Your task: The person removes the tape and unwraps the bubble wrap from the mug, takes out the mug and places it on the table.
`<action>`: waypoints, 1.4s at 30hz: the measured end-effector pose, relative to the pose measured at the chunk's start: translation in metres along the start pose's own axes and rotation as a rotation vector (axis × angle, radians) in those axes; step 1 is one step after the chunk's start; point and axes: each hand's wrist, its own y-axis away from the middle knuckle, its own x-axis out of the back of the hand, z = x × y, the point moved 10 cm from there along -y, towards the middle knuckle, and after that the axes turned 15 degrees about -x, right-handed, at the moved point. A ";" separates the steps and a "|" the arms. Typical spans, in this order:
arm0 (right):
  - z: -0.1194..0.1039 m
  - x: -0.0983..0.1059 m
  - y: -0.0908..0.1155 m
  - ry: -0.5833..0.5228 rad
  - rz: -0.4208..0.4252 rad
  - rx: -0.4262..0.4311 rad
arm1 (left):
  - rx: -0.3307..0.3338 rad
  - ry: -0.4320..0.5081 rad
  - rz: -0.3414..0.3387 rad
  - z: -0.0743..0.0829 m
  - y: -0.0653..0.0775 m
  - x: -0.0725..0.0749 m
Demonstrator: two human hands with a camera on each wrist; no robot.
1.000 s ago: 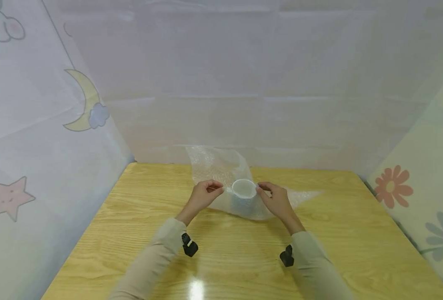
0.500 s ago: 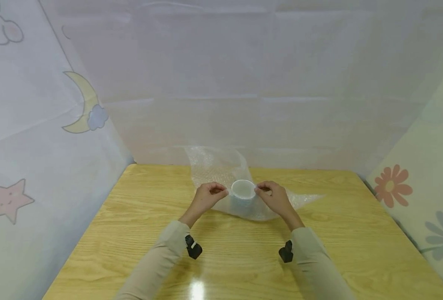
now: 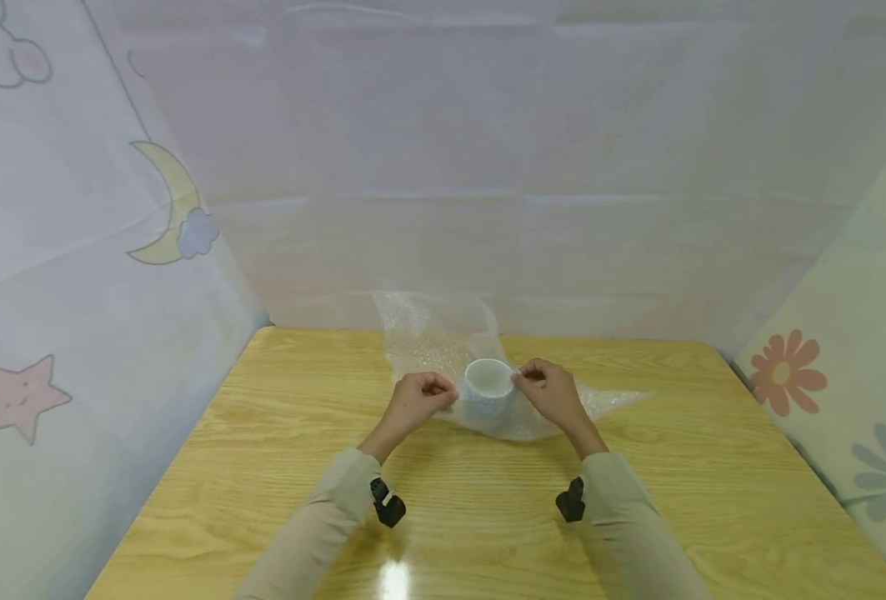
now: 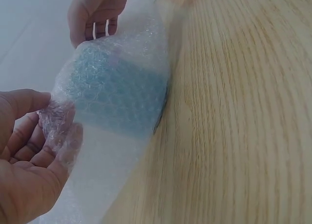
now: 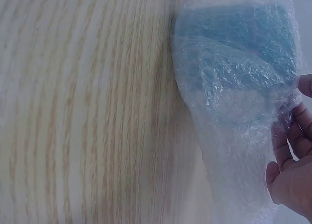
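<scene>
A cup (image 3: 489,379), white inside and blue outside, stands upright on the table with its mouth up. Bubble wrap (image 3: 423,337) covers its near side, and the blue wall shows through the sheet in both wrist views. At the cup's left, my left hand (image 3: 412,406) pinches a bunched edge of the wrap between thumb and fingers. My right hand (image 3: 555,400) grips the wrap at the rim's right side; in the right wrist view, crumpled wrap (image 5: 287,109) lies between its fingers. The cup's base is hidden behind the sheet.
The wooden table (image 3: 300,500) extends around the cup on all sides. One flap of wrap lies toward the back left, and a pointed end (image 3: 615,402) reaches right. A pale cloth wall (image 3: 443,167) rises behind the table's far edge.
My left hand has moved a little right and nearer to me, drawing the wrap's left edge along beside the cup. The cup and my right hand have barely shifted.
</scene>
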 end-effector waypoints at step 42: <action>-0.003 0.015 0.009 -0.049 -0.015 0.103 | -0.041 0.161 -0.014 0.009 0.026 -0.017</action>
